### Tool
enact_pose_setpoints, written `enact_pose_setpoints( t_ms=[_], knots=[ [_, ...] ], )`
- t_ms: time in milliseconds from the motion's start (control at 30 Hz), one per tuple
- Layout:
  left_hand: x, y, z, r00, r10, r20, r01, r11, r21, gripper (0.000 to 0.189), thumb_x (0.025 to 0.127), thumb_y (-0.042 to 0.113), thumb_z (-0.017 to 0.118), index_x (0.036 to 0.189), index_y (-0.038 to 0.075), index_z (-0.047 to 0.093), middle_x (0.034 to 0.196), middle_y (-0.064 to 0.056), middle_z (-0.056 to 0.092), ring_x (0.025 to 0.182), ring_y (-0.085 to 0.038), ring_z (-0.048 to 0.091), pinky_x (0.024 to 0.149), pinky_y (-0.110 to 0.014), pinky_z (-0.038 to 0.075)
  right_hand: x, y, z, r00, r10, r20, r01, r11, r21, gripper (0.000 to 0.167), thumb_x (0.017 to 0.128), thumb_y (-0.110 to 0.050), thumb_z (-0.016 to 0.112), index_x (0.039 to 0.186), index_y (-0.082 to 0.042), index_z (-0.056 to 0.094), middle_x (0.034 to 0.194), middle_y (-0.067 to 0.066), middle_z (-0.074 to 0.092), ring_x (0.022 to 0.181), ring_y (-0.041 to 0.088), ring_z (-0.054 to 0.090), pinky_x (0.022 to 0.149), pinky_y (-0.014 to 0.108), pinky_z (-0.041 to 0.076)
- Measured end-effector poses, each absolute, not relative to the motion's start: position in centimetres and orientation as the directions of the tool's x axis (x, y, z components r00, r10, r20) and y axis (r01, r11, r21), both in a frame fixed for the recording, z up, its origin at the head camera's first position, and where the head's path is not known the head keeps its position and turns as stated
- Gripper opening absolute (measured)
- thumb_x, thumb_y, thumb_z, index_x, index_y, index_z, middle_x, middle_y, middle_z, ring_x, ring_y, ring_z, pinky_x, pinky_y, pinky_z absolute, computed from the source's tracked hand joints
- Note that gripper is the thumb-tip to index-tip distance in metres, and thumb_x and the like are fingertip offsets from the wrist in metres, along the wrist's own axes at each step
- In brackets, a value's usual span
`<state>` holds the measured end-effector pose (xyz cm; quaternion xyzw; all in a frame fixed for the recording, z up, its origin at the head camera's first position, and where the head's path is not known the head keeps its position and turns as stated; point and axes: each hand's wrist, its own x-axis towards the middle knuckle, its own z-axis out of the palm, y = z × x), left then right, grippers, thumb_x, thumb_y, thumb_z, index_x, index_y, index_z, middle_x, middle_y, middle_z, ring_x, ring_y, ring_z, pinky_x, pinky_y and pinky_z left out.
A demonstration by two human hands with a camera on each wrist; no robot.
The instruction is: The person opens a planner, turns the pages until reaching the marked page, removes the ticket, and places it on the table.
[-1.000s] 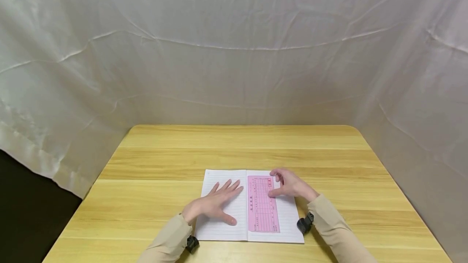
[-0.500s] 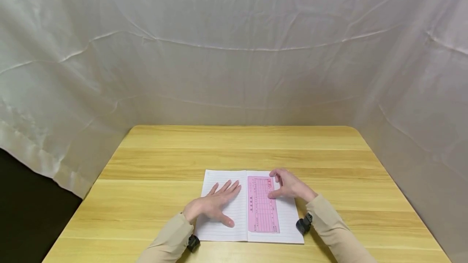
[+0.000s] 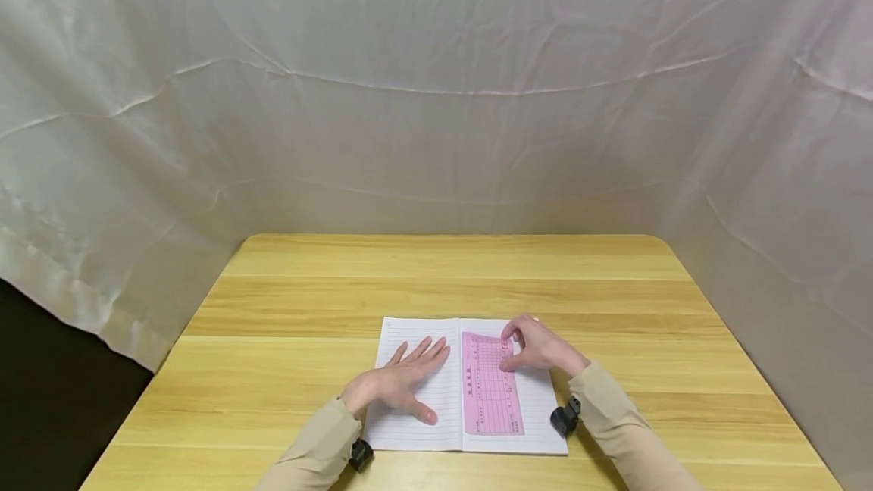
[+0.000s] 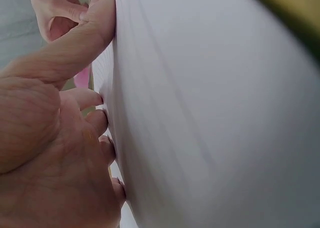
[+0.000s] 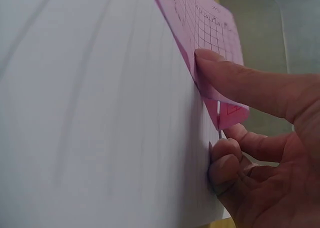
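Observation:
An open lined notebook [image 3: 539,426] lies flat near the front of the table, and a pink printed form [image 3: 489,392] is on its right page. My left hand [image 3: 398,385] rests spread on the left page, its fingertips pressing the paper. At the form's upper right edge, my right hand [image 3: 542,345] pinches the paper between thumb and fingers. In the right wrist view the pink form [image 5: 215,30] buckles upward, with the thumb on its face and a red stamped corner folding near the fingers. The left wrist view shows the white page [image 4: 200,113] close under the left palm.
The wooden table [image 3: 293,286] extends behind and to both sides of the notebook. Pale fabric curtains [image 3: 436,142] enclose its back and sides. A small black camera [image 3: 564,417] sits at the right wrist and another black camera [image 3: 361,455] at the left.
The pink form's top edge has lifted and buckled, shifting slightly toward the person, as the right fingers drew in toward the thumb. The left hand has barely moved.

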<state>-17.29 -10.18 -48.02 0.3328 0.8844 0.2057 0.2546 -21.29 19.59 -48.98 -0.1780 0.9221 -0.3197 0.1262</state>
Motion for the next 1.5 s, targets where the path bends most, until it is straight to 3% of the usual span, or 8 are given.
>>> enact_pose_setpoints(
  t_ms=[367, 767, 1033, 1333, 1500],
  knots=[
    [-17.3, -10.1, -48.1, -0.652, 0.691, -0.312, 0.486, 0.697, 0.527, 0.110, 0.081, 0.036, 0.082, 0.161, 0.004, 0.013, 0.172, -0.012, 0.002, 0.159, -0.034, -0.001, 0.127, -0.061, -0.005, -21.1, 19.5, -48.9, -0.895, -0.428, -0.122, -0.261, 0.727, -0.636, 0.033, 0.070, -0.014, 0.089, 0.089, -0.004, 0.063, 0.091, 0.005, 0.051, 0.081, 0.015, 0.046, 0.068, 0.020, 0.039],
    [-17.3, -10.1, -48.1, -0.650, 0.691, -0.316, 0.483, 0.697, 0.529, 0.110, 0.082, 0.037, 0.081, 0.161, 0.005, 0.012, 0.172, -0.012, 0.002, 0.159, -0.034, -0.002, 0.127, -0.061, -0.006, -21.0, 19.3, -48.6, -0.893, -0.415, -0.176, -0.196, 0.709, -0.677, 0.031, 0.072, -0.011, 0.086, 0.090, -0.003, 0.063, 0.083, 0.004, 0.055, 0.075, 0.014, 0.047, 0.063, 0.020, 0.040],
    [-17.3, -10.1, -48.1, -0.651, 0.689, -0.320, 0.484, 0.701, 0.524, 0.110, 0.082, 0.038, 0.081, 0.162, 0.005, 0.012, 0.172, -0.011, 0.002, 0.159, -0.033, -0.002, 0.127, -0.060, -0.006, -21.0, 19.5, -48.7, -0.869, -0.465, -0.169, -0.206, 0.651, -0.731, 0.021, 0.074, -0.008, 0.083, 0.087, -0.002, 0.068, 0.073, -0.001, 0.058, 0.067, 0.011, 0.048, 0.057, 0.018, 0.038],
    [-17.2, -10.0, -48.2, -0.648, 0.685, -0.334, 0.482, 0.707, 0.517, 0.110, 0.083, 0.040, 0.079, 0.162, 0.007, 0.009, 0.172, -0.010, -0.002, 0.159, -0.032, -0.003, 0.127, -0.059, -0.006, -20.9, 20.0, -48.9, -0.856, -0.489, -0.172, -0.172, 0.581, -0.796, 0.021, 0.078, -0.006, 0.079, 0.095, 0.001, 0.070, 0.078, 0.004, 0.066, 0.065, 0.010, 0.050, 0.056, 0.017, 0.039],
    [-17.3, -10.0, -48.1, -0.653, 0.680, -0.334, 0.478, 0.711, 0.515, 0.111, 0.082, 0.040, 0.080, 0.162, 0.007, 0.010, 0.172, -0.010, -0.001, 0.160, -0.031, -0.003, 0.127, -0.059, -0.006, -21.2, 20.9, -49.1, -0.841, -0.519, -0.153, -0.145, 0.489, -0.860, 0.030, 0.083, -0.008, 0.075, 0.108, 0.007, 0.068, 0.087, 0.012, 0.072, 0.071, 0.010, 0.059, 0.061, 0.019, 0.049]
  ],
)
